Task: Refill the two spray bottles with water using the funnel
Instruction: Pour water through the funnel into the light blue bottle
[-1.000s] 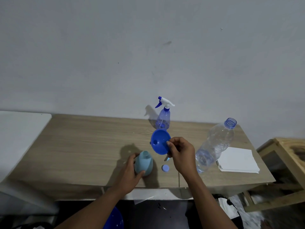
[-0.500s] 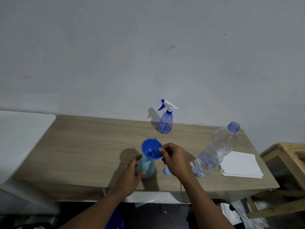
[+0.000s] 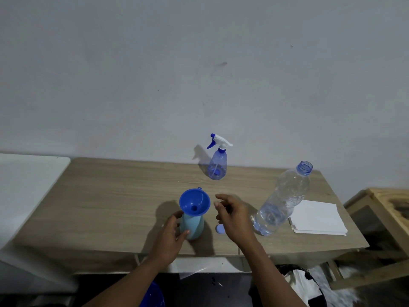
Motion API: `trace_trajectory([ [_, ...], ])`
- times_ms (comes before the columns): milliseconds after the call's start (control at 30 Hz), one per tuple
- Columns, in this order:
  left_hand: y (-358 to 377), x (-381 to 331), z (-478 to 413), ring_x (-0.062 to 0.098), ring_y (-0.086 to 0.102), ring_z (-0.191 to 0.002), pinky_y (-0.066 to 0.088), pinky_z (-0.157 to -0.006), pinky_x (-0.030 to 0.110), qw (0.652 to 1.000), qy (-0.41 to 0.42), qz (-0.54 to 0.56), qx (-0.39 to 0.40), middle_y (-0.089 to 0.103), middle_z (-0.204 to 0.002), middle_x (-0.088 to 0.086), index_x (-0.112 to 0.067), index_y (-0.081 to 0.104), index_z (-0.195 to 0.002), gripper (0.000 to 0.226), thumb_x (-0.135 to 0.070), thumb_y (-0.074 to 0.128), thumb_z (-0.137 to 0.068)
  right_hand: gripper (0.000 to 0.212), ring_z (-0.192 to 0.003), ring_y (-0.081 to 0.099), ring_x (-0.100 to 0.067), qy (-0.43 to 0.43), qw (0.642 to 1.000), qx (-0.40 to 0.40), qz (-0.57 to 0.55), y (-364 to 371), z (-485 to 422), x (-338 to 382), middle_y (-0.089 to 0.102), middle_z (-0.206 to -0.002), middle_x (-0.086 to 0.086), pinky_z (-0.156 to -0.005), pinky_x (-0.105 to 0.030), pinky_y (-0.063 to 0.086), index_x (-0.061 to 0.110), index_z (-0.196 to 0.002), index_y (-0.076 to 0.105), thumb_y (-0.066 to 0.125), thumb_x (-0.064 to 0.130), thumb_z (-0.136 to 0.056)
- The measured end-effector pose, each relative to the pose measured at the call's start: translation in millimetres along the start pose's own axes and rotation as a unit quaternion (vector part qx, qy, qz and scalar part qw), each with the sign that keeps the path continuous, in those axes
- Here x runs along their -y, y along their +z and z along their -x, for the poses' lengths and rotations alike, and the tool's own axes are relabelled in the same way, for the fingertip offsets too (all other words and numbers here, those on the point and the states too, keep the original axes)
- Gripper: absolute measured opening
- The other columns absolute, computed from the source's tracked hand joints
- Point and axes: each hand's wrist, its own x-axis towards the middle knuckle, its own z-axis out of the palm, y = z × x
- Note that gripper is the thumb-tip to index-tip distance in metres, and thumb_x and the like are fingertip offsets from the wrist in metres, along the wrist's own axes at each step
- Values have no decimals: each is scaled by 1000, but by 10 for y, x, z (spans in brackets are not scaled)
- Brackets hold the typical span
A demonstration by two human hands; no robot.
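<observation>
A blue funnel [image 3: 194,202] sits in the neck of a light blue bottle [image 3: 192,227] near the front edge of the wooden table [image 3: 110,200]. My left hand [image 3: 171,238] grips that bottle from its left side. My right hand [image 3: 232,214] hovers just right of the funnel, fingers loose and holding nothing. A clear blue spray bottle [image 3: 218,161] with a white and blue trigger head stands at the back by the wall. A large clear water bottle [image 3: 283,200] without a cap stands to the right, partly full.
A small blue cap [image 3: 219,229] lies on the table under my right hand. White folded paper [image 3: 317,218] lies at the table's right end. A wooden frame [image 3: 385,209] stands to the right, a white surface [image 3: 26,180] to the left.
My right hand carried the funnel down into the light blue bottle's neck, then let go and drew back slightly to the right. My left hand stayed on the bottle.
</observation>
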Motion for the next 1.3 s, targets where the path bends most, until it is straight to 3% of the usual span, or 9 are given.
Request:
trace_trajectory([
  [100,-7,44,29,-5,59,-111,54,-87,22,1000,2,6,-6,54,-128,-24,-43,43,-130,59,-13,72,-88,16,-67,67,-11,9,992,-120,-41,-232,148,-88,73,-79,-4,-62,-25,57,26,-96,70,66,11,-94],
  [200,-13,50,67,0,61,-108,57,-87,36,1000,8,17,-16,56,-124,-33,-46,47,-126,56,-18,74,-87,5,-81,70,-19,43,956,-289,-15,-498,336,-228,71,-83,3,-72,-26,57,16,-91,68,70,12,-90],
  [333,-46,-92,116,10,63,-109,55,-86,33,996,29,46,-73,55,-129,-28,-56,44,-125,68,-20,80,-80,55,-100,58,-27,72,917,-391,-32,-824,353,-321,56,-112,-8,-83,-38,52,12,-116,51,86,19,-74],
  [400,-85,-184,124,13,62,-111,54,-86,32,993,59,54,-90,54,-135,-19,-59,40,-130,79,-27,86,-73,84,-117,49,-21,67,932,-357,-6,-992,240,-323,46,-132,-6,-96,-36,47,15,-135,43,92,23,-67],
  [500,-149,-306,80,15,59,-119,51,-93,37,991,88,46,-92,50,-141,-11,-44,33,-144,99,-48,86,-60,107,-128,42,-14,40,959,-281,22,-1156,44,-278,40,-144,1,-103,-34,41,24,-146,32,96,26,-61],
  [700,-184,-580,23,-5,52,-120,42,-99,24,995,85,9,-51,51,-133,-26,-36,32,-148,116,-66,87,-50,94,-128,53,-27,14,969,-246,31,-1224,-94,-229,55,-140,-6,-101,-37,46,24,-148,30,87,23,-74],
  [967,-222,-680,-55,-10,50,-118,41,-100,20,996,74,-28,-51,52,-126,-30,-36,38,-143,97,-48,90,-61,109,-121,53,-16,-119,963,-198,139,-993,180,-126,51,-139,-3,-98,-33,45,26,-157,17,87,24,-74],
  [1133,-237,-816,-24,-24,48,-109,38,-92,10,995,80,-40,-43,55,-110,-48,-52,44,-118,74,-36,92,-64,113,-104,62,1,-172,971,-111,124,-836,284,41,44,-130,22,-84,-6,46,36,-157,10,85,29,-73],
  [1300,-232,-914,-4,-24,51,-101,36,-82,-2,994,97,-34,-38,53,-103,-54,-73,48,-102,77,-20,91,-67,113,-94,65,-8,-167,972,6,163,-763,262,197,55,-121,14,-79,-18,54,54,-152,8,86,26,-75],
])
